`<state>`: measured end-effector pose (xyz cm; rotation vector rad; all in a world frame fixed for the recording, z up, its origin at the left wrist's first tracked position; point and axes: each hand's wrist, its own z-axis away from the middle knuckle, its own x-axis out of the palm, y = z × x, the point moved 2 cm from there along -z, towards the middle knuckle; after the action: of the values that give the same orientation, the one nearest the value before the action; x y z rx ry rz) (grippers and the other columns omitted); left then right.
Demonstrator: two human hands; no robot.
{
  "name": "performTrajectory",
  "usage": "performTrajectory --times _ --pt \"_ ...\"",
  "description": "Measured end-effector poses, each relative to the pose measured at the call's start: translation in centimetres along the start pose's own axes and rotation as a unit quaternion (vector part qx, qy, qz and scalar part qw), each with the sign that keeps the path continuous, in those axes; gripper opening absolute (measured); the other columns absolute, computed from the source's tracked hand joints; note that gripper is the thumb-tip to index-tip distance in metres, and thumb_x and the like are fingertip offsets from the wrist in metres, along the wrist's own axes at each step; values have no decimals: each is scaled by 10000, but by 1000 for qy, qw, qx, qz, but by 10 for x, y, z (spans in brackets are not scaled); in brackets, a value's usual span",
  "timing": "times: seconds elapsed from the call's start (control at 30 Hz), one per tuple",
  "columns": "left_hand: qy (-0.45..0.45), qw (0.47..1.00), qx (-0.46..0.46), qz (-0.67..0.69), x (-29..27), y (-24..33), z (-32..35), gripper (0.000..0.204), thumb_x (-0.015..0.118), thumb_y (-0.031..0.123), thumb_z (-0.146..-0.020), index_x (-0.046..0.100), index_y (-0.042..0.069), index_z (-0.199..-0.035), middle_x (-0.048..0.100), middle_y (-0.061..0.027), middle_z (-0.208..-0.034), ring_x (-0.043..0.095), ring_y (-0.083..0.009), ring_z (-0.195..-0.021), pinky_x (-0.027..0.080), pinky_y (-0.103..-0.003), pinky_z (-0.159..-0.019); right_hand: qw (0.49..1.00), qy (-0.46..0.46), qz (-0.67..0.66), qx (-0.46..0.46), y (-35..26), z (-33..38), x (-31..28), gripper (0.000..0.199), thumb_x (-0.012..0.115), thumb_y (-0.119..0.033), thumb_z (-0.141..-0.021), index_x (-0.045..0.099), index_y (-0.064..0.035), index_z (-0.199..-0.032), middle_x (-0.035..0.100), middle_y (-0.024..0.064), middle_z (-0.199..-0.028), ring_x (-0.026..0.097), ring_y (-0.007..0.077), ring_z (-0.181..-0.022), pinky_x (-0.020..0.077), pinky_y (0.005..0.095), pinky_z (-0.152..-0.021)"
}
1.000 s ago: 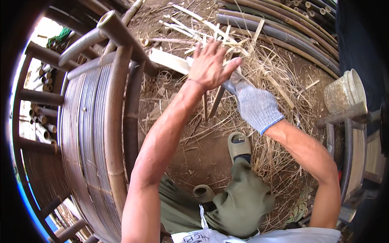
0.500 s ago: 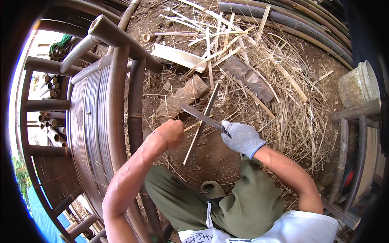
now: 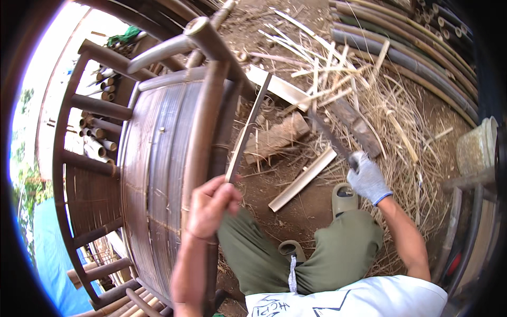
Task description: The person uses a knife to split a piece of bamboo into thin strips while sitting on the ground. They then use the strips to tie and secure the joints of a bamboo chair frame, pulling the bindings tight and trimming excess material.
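Note:
My bare left hand (image 3: 212,205) is raised beside the bamboo chair, its fingers closed on the lower end of a long bamboo strip (image 3: 247,129). The strip is pale on one side and dark on the other, and it slants up and away. My right hand (image 3: 368,178), in a grey glove with a blue cuff, grips the handle of a long-bladed knife (image 3: 331,133), whose blade points away and to the left. Between my hands, a pale split bamboo piece (image 3: 302,179) lies at a slant over the ground. A short wooden log (image 3: 277,138) lies beyond it.
At left stands the bamboo chair (image 3: 158,164), close to my left arm. Shavings (image 3: 406,148) and loose strips cover the ground ahead. A dark wood block (image 3: 355,127) lies by the knife. Bamboo poles (image 3: 406,61) are at far right, a bucket (image 3: 477,147) at right.
My left hand has lifted a bamboo strip up and left, toward the chair. My right hand has drawn the knife to the right, apart from the strip. The view has shifted left.

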<state>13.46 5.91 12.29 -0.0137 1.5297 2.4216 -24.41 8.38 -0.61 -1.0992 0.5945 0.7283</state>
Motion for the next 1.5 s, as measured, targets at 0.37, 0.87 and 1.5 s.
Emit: performTrajectory --times 0.37,0.87,1.5 --pt "235 949 121 170 47 10 40 294 610 136 -1023 661 2 -1280 638 5 -798 515 -34 -639 431 -207 -558 894 86 -67 -435 -232 -15 -61 345 740 -275 -872 618 -51 -1105 666 187 -848 687 345 -757 540 426 -677" --pt "356 907 202 -94 97 -15 130 274 604 26 -967 662 -32 -1228 605 -91 -717 573 -147 -562 460 -293 -529 908 74 -28 -412 -271 -87 -69 545 599 -566 -957 671 -32 -876 657 218 -695 688 412 -698 548 477 -634" --pt "361 875 137 292 77 -16 151 433 495 161 -1073 478 -12 -1469 517 -13 -626 412 -45 -424 339 -212 -370 828 -73 -32 -555 -293 21 4 437 720 -490 -876 635 -62 -891 626 179 -715 665 387 -688 524 441 -595"
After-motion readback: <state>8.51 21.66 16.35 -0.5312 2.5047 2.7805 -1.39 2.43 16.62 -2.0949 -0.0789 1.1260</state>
